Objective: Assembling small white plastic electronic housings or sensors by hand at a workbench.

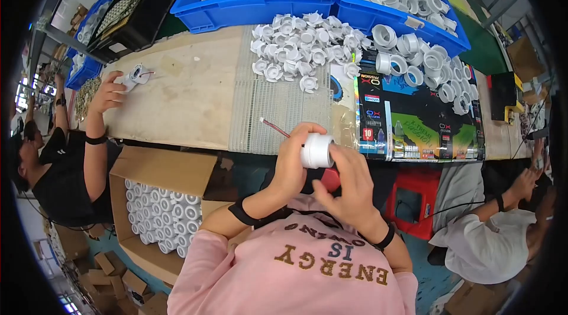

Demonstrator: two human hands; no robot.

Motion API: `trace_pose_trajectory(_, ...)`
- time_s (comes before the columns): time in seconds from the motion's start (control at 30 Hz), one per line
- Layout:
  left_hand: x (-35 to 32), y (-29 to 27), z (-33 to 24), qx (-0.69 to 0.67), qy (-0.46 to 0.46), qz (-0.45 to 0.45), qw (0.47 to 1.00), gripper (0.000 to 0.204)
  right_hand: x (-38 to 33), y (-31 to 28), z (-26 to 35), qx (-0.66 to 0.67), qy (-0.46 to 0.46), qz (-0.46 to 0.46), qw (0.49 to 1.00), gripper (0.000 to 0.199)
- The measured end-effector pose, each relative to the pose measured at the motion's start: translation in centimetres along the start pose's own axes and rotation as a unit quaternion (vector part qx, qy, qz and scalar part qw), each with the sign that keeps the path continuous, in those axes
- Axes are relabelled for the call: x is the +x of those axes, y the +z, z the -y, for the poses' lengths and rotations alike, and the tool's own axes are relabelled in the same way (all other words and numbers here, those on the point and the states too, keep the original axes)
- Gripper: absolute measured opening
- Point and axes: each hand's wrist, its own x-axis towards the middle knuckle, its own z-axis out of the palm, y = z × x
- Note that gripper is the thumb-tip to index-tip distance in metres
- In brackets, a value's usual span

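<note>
In front of my chest is a white round plastic housing (318, 150), with a ridged collar and thin red and dark wires (274, 128) that end in a small white plug. My left hand (291, 158) is wrapped round its left side, and the wires stick out past that hand's fingers. My right hand (350, 182) curves against the housing's right end, fingertips on the rim and thumb lower down, apart from it. Beyond my hands, a heap of white finned plastic parts (299, 45) lies on the bench. White plastic rings (429, 63) are piled to the right.
Blue bins (260, 10) of white parts stand along the bench's back. A cardboard box (155, 164) of white cylinders sits lower left. A co-worker's hand (107, 95) is at a white wired part (138, 76) on the left. A red stool (412, 202) stands right.
</note>
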Motion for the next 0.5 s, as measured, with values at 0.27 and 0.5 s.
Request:
trace_pose_trajectory(0.27,-1.7,2.6,-1.0,0.129,0.072,0.007,0.989,0.042,0.7,-0.8,-0.3,0.019,0.055,-0.058,0.997,0.073)
trace_pose_trajectory(0.5,-0.8,1.8,-2.6,0.321,0.335,0.095,0.881,0.046,-0.1,-1.2,1.3,0.093,0.094,0.0,0.991,0.062)
